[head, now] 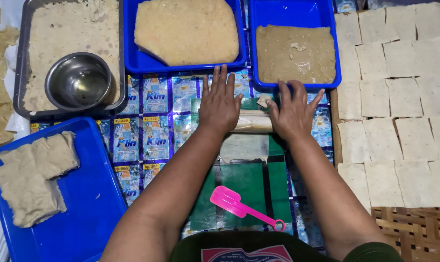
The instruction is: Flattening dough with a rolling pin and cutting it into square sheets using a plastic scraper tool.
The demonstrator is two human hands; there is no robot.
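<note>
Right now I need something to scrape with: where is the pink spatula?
In the head view, the pink spatula lies on the green sheet between the person's forearms, nearer than both hands.

All positions are taken from the rolled sheet [251,122], which lies at the middle of the mat [152,121] with the left hand [220,104] flat on its left end and the right hand [293,114] flat on its right end. Behind it stand two trays [132,58] side by side, each holding a slab; further left a tray [21,73] holds a bowl [79,81], and left and nearer lies a tray [91,194] of lumps. Nearer than the roll lies a scraper [237,204]; to its right, cut squares [399,97] lie in rows.
</note>
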